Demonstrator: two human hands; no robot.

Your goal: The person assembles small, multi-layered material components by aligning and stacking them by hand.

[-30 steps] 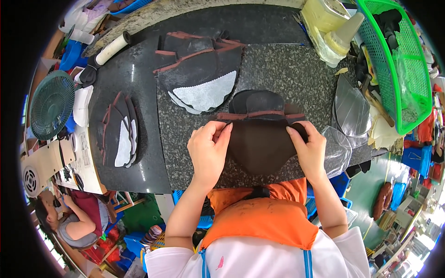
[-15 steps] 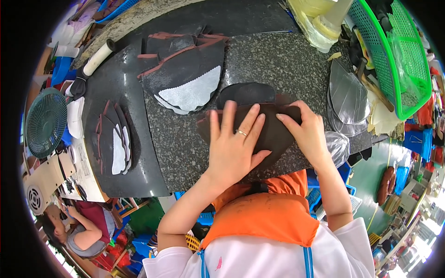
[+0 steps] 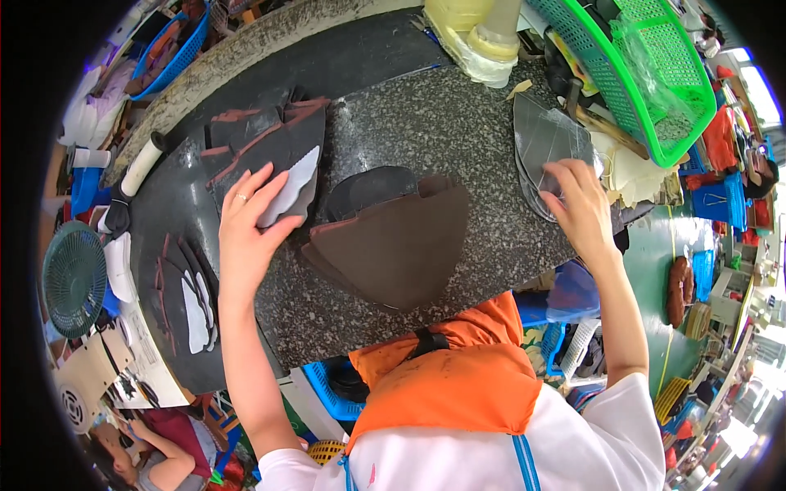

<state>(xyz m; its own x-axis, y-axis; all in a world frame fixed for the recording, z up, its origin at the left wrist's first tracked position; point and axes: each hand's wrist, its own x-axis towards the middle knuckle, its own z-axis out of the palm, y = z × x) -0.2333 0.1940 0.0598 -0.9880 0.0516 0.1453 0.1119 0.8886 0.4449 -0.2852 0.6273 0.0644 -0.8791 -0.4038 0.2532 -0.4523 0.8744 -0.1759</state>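
Note:
In front of me on the speckled stone worktop [image 3: 483,172] lies a stack of dark brown cut pieces [image 3: 401,241], rounded toward me, with nothing holding it. A smaller rounded black piece [image 3: 368,192] shows beyond its far edge. My left hand [image 3: 252,221] is at a pile of dark pieces with reddish edges [image 3: 278,139], fingers spread over the white patch [image 3: 296,184] at its near end. Over at the right, my right hand [image 3: 580,200] has its fingers curved and apart at the near edge of some black, glossy, curved sheets [image 3: 544,135]. Whether its fingertips touch them is unclear.
Another small pile of dark pieces with white patches [image 3: 192,299] lies on the black mat at left. A green basket [image 3: 663,135] stands at the far right, beside a plastic-wrapped post [image 3: 491,53]. At left are a green fan [image 3: 72,278] and a seated person [image 3: 155,458].
Both hands have lifted off the brown stack and moved apart, the left to the white-patched pile, the right to the black sheets. The whole view has shifted.

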